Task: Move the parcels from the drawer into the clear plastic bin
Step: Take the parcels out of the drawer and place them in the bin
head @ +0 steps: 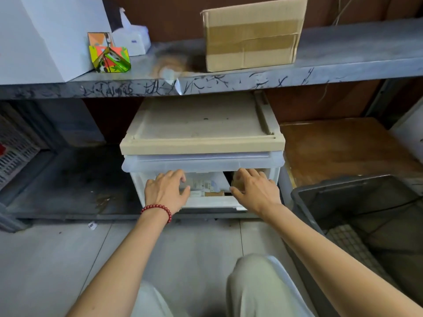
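A translucent white drawer [203, 162] sits under a beige top [201, 126] on the low shelf, and looks closed or barely pulled out. Through its front I make out parcels [206, 186], white labelled ones and a brown one [214, 193]. My left hand [166, 191], with a red bead bracelet on the wrist, grips the drawer front at its left, fingers curled up under the lip. My right hand [254, 191] grips the front at its right in the same way. The see-through, dark-looking plastic bin [343, 186] stands on the floor to the right.
The grey upper shelf [229, 84] overhangs the drawer unit and carries a taped cardboard box [251, 37], a colourful small box [109, 56] and a white box [45, 35]. A grey slatted crate [13, 147] is at the left. My knee [256, 287] is low in view.
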Demonstrator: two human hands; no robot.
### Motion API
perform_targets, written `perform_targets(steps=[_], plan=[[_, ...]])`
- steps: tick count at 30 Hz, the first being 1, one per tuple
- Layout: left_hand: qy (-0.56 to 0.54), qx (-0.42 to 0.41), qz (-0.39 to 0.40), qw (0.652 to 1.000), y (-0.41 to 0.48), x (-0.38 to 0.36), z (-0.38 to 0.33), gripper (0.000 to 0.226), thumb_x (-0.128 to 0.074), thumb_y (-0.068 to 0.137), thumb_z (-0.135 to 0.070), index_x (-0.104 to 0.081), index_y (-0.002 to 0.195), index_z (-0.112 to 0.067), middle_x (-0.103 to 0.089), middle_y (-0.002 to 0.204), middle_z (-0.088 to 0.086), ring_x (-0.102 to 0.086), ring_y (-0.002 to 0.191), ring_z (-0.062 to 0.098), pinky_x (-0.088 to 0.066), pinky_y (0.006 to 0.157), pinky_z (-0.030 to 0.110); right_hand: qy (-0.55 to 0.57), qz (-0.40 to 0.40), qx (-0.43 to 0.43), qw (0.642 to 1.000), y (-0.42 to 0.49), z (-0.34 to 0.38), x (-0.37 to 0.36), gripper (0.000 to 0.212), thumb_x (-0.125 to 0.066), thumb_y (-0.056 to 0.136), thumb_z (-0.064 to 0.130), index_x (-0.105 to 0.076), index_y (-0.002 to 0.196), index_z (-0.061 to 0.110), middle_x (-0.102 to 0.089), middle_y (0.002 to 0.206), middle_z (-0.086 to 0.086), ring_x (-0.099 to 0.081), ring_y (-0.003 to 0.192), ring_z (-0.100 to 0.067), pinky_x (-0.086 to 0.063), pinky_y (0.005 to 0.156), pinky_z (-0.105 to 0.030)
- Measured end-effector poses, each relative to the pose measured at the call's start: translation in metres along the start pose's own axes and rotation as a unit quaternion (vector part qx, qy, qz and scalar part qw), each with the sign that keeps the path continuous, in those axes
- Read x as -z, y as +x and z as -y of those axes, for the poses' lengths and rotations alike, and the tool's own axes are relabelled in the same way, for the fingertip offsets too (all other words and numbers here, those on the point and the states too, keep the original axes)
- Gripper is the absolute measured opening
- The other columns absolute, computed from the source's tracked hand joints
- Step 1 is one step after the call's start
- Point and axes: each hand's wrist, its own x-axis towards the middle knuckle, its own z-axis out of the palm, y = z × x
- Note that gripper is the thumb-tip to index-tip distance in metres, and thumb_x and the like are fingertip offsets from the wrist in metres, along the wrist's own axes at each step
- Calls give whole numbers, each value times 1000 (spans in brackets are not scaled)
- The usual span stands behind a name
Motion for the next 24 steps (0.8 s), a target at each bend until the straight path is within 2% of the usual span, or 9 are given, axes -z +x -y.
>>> perform_targets(steps=[6,11,16,19,24], plan=[[-2,10,-9,1000,37,-8,8,19,-49,93,-38,-50,107,-25,-59,99,-7,-57,90,19,-45,77,34,-14,8,-2,1000,42,-2,0,43,-49,93,49,-42,126,24,-55,128,-5,-48,118,-27,-40,89,-38],[-14,-11,-41,999,48,-15,10,11,-50,92,-34,-50,95,-24,-60,88,-7,-56,85,20,-40,74,33,2,-23,12,1000,53,-8,-1,37,-50,93,48,-42,119,23,-62,118,-4,-55,109,-27,-43,84,-38],[-12,-20,-46,999,41,-20,11,21,-52,92,-37,-48,107,-24,-59,84,-9,-57,76,17,-35,67,28,20,-18,23,999,44,-13,-4,38,-48,94,47,-40,124,26,-64,117,-3,-58,106,-27,-39,77,-34],[-16,-13,-38,999,38,-24,8,28,-51,92,-40,-48,116,-26,-61,91,-9,-58,82,15,-34,68,27,14,-9,28,999,39,-15,-8,42,-47,94,48,-39,128,26,-65,114,-2,-60,102,-25,-40,74,-31],[-39,9,1,999,3,-56,3,32,-50,92,-39,-48,122,-28,-65,106,-7,-59,100,18,-41,76,32,15,18,16,1000,15,-25,-40,37,-46,94,51,-42,120,26,-65,115,3,-58,103,-24,-37,67,-30]])
